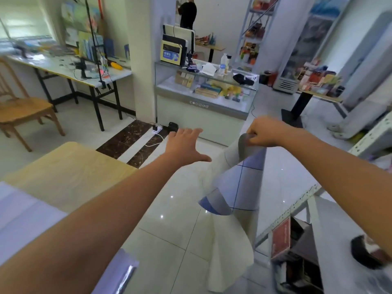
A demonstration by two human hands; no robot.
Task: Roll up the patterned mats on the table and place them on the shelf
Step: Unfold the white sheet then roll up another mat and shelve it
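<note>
While the right hand (263,132) is held out at mid right, its grip is clamped on the top corner of a patterned mat (244,183), fingers and thumb curled tight round the edge. That mat hangs in the air from the hand, over the pale tiled floor (169,230). It hangs between the light wooden desk (70,166) on the left and the metal shelf (292,209) on the right, touching neither. It shows a lavender face crossed by thin dark lines, and its pale lower part curls loosely on itself rather than hanging flat.

The left hand (184,145) is stretched out just left of the mat's top, its grip apart: fingers straight and spread, thumb out, holding nothing and not touching the mat.

At near left, the desk carries a second mat (25,213), pale lavender, lying flat on its near end. The shelf at near right has a perforated frame; a red box (281,238) and dark things sit on a lower level, too blurred to name.

Farther off, a glass display case (203,102) stands mid-room, a wooden chair (21,109) is at far left, and a person in black (187,13) is by the far wall.
</note>
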